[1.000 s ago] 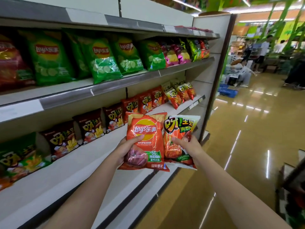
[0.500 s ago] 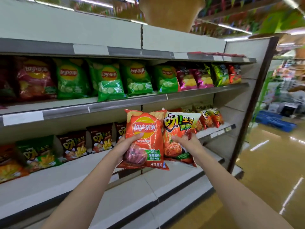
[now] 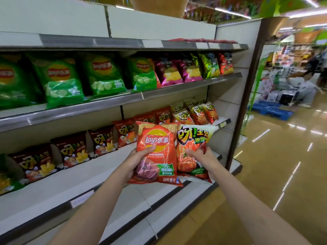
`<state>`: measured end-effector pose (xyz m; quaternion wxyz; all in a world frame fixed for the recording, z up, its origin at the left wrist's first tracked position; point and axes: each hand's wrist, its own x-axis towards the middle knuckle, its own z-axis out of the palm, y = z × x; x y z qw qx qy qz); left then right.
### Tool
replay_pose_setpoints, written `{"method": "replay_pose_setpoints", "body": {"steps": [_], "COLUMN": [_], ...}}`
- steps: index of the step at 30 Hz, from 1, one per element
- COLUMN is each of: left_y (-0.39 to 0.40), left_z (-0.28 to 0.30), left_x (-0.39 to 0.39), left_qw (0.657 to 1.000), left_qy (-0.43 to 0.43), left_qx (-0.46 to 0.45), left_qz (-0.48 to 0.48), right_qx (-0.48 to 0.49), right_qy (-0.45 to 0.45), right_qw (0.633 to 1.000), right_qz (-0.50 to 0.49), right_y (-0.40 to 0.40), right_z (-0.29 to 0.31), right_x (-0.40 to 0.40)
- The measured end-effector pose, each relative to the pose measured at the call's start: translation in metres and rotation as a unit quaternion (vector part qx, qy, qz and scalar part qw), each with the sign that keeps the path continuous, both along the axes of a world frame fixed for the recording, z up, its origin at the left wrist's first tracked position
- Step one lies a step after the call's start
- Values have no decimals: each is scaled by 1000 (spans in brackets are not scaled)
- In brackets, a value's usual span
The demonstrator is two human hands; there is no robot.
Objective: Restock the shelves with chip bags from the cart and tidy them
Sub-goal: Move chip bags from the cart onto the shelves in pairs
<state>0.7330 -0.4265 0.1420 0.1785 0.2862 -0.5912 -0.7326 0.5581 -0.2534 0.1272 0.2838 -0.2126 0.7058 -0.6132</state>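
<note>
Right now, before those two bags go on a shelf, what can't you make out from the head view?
- Cart: out of frame.
- Fingers of the left hand and right hand: behind the orange Lay's bag and the white-topped chip bag; only the thumbs show.
- Small print on the green Lay's bags: blurred.
- Flat red items on the top shelf: seen edge-on, unidentifiable.
- Shelf price labels: unreadable.

Blue pallet (image 3: 270, 109) on glossy floor (image 3: 283, 174), perhaps a crouching person (image 3: 304, 91) beyond
</note>
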Motion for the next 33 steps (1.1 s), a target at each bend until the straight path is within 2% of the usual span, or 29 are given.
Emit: {"method": "replay_pose_setpoints", "body": {"steps": [8, 15, 20, 23, 30, 33], "left_y": [-6, -54, -100, -122, -161, -171], "left_z": [-34, -46, -52, -59, -80, -87], "left_x": [-114, -225, -278, -298, -319, -327], "left_qw": [998, 997, 998, 998, 995, 992], "left_qy": [-20, -3, 5, -1, -13, -5], "left_qx": [33, 44, 58, 59, 75, 82], "left_qz": [-55, -67, -35, -17, 57, 92], "right_qx": [39, 78, 88, 94, 130, 165], "right_qy": [1, 13, 14, 7, 43, 94], "right_qw": [996, 993, 995, 995, 991, 982], "right_qz": [-82, -88, -47, -30, -6, 0], "right_y": [16, -32, -87, -114, -159, -181], "right_z": [-7, -33, -8, -20, -28, -42], "right_x": [-84, -216, -259, -293, -335, -362]}}
